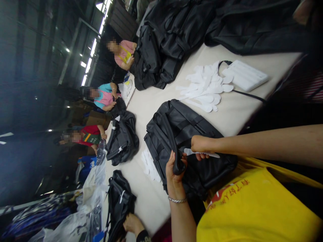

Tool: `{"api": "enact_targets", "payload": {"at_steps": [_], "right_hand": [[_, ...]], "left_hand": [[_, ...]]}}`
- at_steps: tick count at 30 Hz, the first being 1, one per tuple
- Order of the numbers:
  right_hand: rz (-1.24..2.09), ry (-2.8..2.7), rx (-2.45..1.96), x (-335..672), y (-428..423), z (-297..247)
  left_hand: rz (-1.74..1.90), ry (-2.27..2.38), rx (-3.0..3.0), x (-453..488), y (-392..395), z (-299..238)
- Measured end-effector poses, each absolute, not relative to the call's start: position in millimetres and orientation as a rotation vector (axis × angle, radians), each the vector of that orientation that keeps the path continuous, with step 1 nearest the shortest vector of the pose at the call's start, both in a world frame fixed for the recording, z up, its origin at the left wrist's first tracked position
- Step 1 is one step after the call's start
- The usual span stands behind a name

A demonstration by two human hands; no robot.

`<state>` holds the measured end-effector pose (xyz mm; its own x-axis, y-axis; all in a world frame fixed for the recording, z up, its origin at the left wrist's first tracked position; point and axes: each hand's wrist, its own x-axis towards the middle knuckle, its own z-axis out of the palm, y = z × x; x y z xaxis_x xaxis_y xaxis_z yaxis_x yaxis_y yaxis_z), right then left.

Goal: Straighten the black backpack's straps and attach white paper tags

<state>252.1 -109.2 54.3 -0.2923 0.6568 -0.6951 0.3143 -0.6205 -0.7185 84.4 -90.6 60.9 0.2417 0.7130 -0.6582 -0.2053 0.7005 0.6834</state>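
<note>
A black backpack (194, 127) lies on the pale table in front of me. My left hand (176, 166), with a silver bracelet at its wrist, is closed around the bag's thick black padded strap (168, 129). Close beside it, my right hand (202, 145) is closed on a white strip (213, 154), which sticks out on both sides of the fist. One end of the strip is close to the strap; I cannot tell whether they touch. Past the bag, a pile of similar white strips with rounded ends (205, 85) is spread on the table.
A white flat packet (246, 75) and a black cord lie by the pile. More black bags (171, 37) are heaped beyond. Several co-workers stand along the table with black bags (123, 137). Another person's hand (133, 223) touches a bag near me. More white strips (150, 164) lie under my backpack's edge.
</note>
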Motion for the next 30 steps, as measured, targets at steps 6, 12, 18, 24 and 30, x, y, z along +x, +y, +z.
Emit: {"api": "enact_targets", "payload": {"at_steps": [6,12,18,24,30], "right_hand": [[1.898,-0.973,-1.445,240.4,-103.0,48.5],[1.848,-0.807,-1.397,222.0,-97.7,31.8],[1.882,-0.788,-1.412,221.8,-90.5,23.2],[1.936,-0.522,-1.349,224.8,-84.1,27.3],[2.025,-0.332,-1.202,225.8,-91.4,20.0]], "left_hand": [[0.583,1.199,0.557,86.2,-90.3,55.5],[0.57,1.189,0.606,81.2,-89.0,53.5],[0.525,1.085,0.685,79.0,-85.9,54.6],[0.484,1.093,0.803,84.7,-87.3,58.4],[0.649,1.153,0.776,89.3,-96.0,43.9]]}}
